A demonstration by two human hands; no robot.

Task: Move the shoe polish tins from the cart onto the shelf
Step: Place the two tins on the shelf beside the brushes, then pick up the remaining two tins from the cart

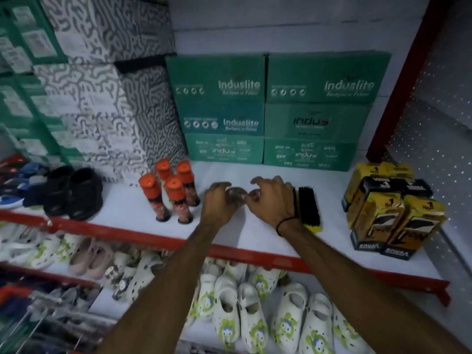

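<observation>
Two small round shoe polish tins sit side by side on the white shelf (255, 233), roughly at its middle. My left hand (217, 204) is curled around the left tin (234, 196). My right hand (272, 200) arches over the right tin (255, 194), with thumb and fingertips on its rim. Both tins are blurred and largely covered by my fingers. Whether they rest fully on the shelf surface is unclear.
Four orange-capped bottles (171, 192) stand just left of my hands, and a black shoe brush (309, 208) lies just right. Yellow-black boxes (390, 213) fill the right end, green shoe boxes (275, 111) the back. Black shoes (74, 192) stand left. A wire cart (51, 318) shows bottom left.
</observation>
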